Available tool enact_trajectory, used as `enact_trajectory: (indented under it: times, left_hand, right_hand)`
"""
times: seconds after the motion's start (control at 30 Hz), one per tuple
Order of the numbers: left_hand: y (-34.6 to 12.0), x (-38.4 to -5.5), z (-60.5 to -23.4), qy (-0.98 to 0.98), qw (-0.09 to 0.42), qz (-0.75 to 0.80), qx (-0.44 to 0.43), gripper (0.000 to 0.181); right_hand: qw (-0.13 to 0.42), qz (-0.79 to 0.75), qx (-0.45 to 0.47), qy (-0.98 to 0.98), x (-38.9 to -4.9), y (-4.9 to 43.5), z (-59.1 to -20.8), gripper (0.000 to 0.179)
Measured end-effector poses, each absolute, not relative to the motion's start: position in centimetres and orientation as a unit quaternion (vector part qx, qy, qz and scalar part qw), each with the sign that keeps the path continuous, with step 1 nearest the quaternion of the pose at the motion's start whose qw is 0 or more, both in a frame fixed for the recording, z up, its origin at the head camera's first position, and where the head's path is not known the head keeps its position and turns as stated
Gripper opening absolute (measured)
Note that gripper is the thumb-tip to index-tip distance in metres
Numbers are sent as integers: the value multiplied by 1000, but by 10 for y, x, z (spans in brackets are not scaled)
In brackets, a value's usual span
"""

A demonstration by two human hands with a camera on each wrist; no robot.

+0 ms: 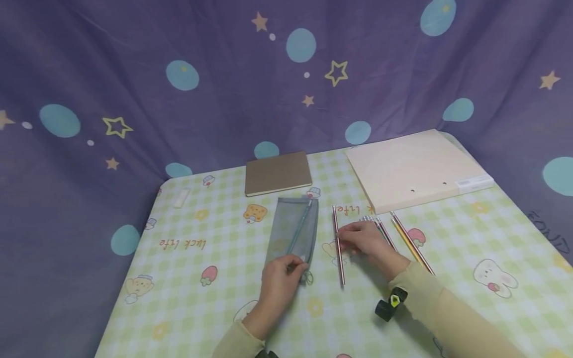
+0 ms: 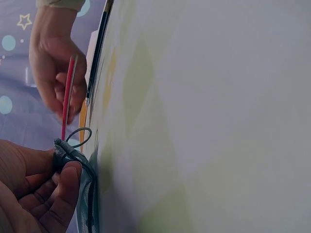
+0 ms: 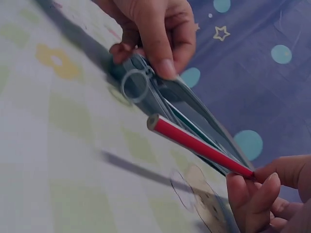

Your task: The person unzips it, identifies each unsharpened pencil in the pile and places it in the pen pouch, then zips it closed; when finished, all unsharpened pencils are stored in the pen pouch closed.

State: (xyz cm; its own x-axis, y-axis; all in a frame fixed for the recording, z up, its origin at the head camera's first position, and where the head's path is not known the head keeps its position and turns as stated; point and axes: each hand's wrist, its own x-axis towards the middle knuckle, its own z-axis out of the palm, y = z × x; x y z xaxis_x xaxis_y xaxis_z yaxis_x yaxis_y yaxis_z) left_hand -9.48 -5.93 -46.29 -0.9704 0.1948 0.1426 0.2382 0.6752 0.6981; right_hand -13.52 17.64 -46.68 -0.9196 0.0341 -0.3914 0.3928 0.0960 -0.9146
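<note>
A grey-blue mesh pencil pouch point(image 1: 282, 223) lies near the middle of the table, a teal pencil point(image 1: 298, 229) showing through it. My left hand point(image 1: 279, 281) pinches the pouch's near end, where a small zipper-pull loop point(image 3: 134, 86) sticks out. Just right of the pouch, my right hand point(image 1: 367, 241) holds a red and white striped pencil point(image 1: 339, 256) between thumb and fingers. In the right wrist view, that pencil slants beside the pouch, above its shadow. Several more pencils point(image 1: 409, 241) lie by the right hand, some partly hidden behind it.
A brown notebook point(image 1: 277, 174) lies at the back of the table. To its right is a large cream folder point(image 1: 412, 169) with a white label. A small white eraser point(image 1: 181, 198) sits at the back left. A purple curtain point(image 1: 224, 74) hangs behind the checked tablecloth point(image 1: 179, 278).
</note>
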Motion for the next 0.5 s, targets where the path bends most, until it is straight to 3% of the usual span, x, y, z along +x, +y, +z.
enact_trajectory:
  times: [0.5]
  left_hand:
    - [-60, -95, -462, -913, 19, -387, -124, 9]
  right_hand:
    - [152, -726, 177, 647, -151, 136, -470, 22]
